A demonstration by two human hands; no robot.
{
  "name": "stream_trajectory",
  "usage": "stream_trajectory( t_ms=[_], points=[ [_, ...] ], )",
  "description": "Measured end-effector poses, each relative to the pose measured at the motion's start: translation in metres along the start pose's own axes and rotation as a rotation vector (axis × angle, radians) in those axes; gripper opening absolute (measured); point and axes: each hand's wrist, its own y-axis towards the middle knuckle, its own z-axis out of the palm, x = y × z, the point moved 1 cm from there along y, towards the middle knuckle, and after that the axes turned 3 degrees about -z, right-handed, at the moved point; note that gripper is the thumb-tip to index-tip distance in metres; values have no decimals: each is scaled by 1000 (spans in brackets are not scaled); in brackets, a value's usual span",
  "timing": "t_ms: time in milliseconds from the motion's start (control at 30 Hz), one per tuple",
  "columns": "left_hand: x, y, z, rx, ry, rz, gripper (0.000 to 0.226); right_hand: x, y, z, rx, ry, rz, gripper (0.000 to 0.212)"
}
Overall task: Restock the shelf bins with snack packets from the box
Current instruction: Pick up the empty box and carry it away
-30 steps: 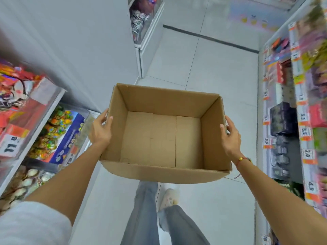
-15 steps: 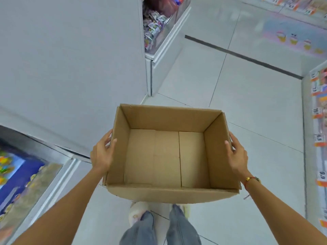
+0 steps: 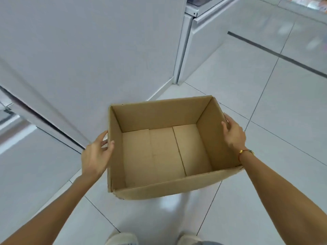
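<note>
box (image 3: 166,154): rectangular corrugated cardboard, open-topped, bare inside | left hand (image 3: 96,157): grips box's left wall | right hand (image 3: 233,134): grips its right wall | floor (image 3: 276,106): glossy tile

Head-worn camera looks steeply down, close over the floor (image 3: 265,121) ahead.

Box (image 3: 166,151) between both hands; shelf unit (image 3: 88,50) behind-left.

Matt cardboard box (image 3: 164,152); glossy, perhaps ceramic floor tiles (image 3: 283,106)
</note>
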Motion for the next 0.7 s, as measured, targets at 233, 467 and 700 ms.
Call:
stream_trajectory(
  t_ms=[233, 467, 700],
  points=[
    [-8, -5, 15, -146, 7, -8, 45, -5, 46, -15, 144, 21, 21, 52],
    [1, 11, 16, -62, 199, 300, 46, -21, -66, -20, -338, 215, 287, 66],
    [4, -1, 26, -33, 5, 187, 51, -5, -85, 14, -190, 738, 461, 82]
  ],
)
